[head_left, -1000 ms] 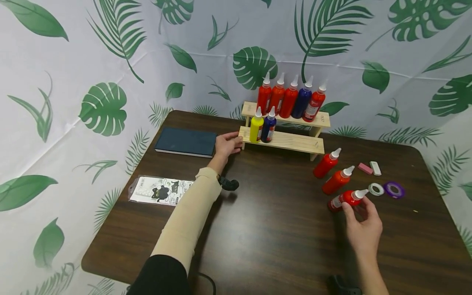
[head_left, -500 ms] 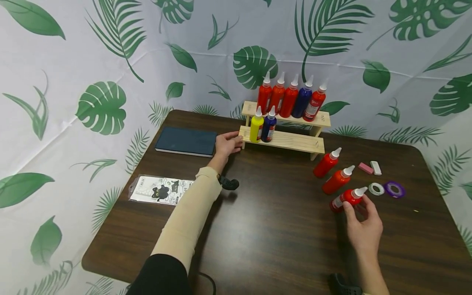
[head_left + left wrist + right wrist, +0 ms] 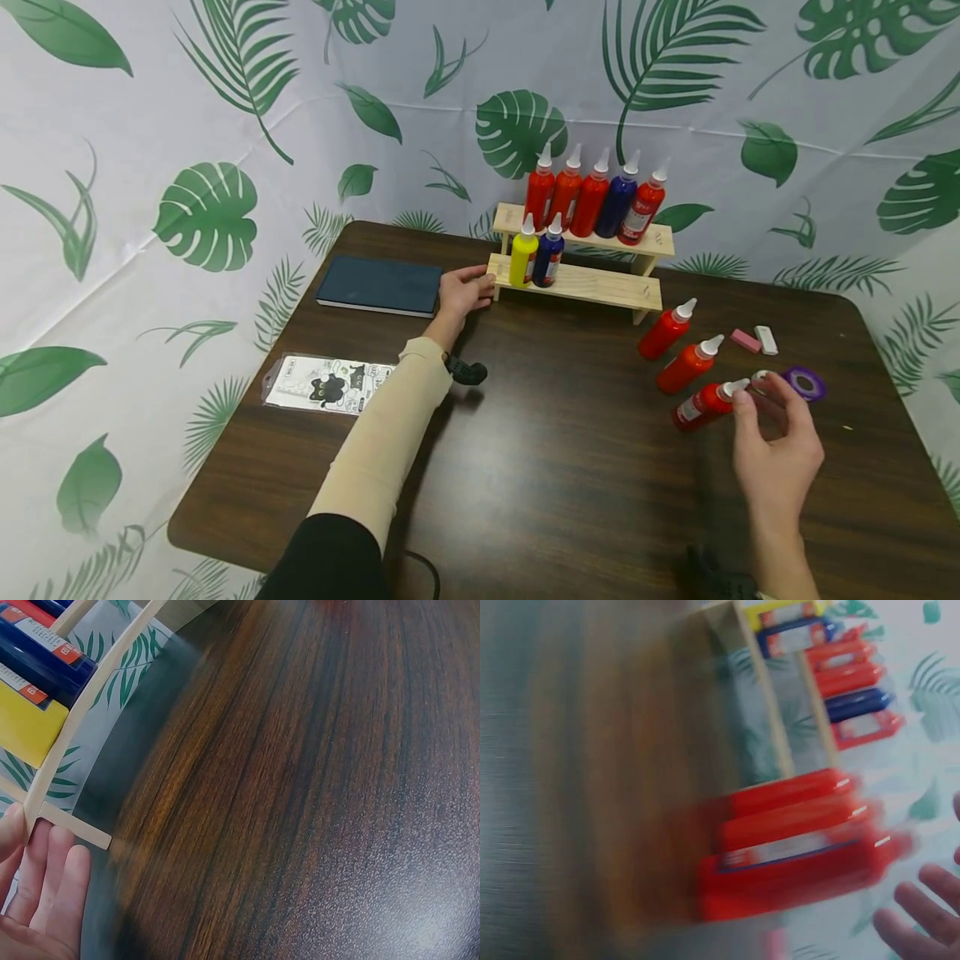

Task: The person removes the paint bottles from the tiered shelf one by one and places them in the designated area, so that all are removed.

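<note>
R hand (image 3: pixel 780 457) loose, fingers apart, holding nothing, just beside nearest red bottle (image 3: pixel 699 407), which stands on counter (image 3: pixel 555 475); L hand (image 3: pixel 461 296) pinches rack (image 3: pixel 600 287) end; bottle prob. weighty if full, slick & squeezable; best hold approx. mid-body, below nozzle (image 3: pixel 730 389).

- Right hand (image 3: pixel 780 454): off the nearest red bottle (image 3: pixel 699 407) — was gripping it by the upper part, now apart, shifted right.
- Same bottle: shoulder uncovered, thumb no longer across it.
- White tape roll (image 3: pixel 759 382): in full view before — now partly hidden behind that hand's fingers, head view.
</note>
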The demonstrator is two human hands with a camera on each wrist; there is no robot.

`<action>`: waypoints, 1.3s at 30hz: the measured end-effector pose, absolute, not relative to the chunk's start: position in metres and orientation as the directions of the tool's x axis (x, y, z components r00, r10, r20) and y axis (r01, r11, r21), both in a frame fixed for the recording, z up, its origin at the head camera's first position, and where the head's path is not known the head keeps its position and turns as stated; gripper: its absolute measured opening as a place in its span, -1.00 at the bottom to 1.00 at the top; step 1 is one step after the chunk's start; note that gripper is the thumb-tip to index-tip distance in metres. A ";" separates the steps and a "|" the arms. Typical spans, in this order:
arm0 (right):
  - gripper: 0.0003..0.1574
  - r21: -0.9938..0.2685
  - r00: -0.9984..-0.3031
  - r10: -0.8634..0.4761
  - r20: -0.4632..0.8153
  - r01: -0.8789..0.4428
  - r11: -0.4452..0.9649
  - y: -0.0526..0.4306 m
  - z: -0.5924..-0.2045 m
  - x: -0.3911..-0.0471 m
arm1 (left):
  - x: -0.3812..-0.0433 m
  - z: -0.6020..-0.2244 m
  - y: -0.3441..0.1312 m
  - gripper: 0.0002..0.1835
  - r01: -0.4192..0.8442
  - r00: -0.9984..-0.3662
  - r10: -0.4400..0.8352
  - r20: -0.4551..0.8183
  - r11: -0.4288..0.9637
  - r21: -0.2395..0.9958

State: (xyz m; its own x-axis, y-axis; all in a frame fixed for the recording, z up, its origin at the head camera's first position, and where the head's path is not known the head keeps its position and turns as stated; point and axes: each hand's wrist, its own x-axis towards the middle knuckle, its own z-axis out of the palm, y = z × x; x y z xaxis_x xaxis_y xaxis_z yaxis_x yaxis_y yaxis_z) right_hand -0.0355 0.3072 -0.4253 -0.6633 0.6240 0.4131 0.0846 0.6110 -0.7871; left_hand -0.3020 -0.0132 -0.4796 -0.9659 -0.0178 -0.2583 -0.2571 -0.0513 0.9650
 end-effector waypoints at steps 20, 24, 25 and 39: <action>-0.28 -0.784 -0.959 0.057 0.277 -0.192 0.590 0.209 -0.390 -0.206 | -0.304 -0.477 -0.018 -0.65 -0.266 -0.963 -0.024 -0.268 -0.064 0.962; -0.21 -0.787 -0.978 0.055 0.201 -0.128 0.604 0.199 -0.404 -0.241 | -0.303 -0.478 -0.015 -0.65 -0.281 -0.959 -0.017 -0.283 -0.064 0.958; -0.20 -0.784 -0.981 0.059 0.186 -0.112 0.611 0.197 -0.406 -0.246 | -0.303 -0.479 -0.015 -0.65 -0.283 -0.958 -0.017 -0.285 -0.063 0.957; -0.28 -0.727 -0.988 0.069 0.139 -0.055 0.684 0.183 -0.409 -0.267 | -0.301 -0.478 -0.012 -0.62 -0.258 -0.965 -0.028 -0.260 -0.056 0.965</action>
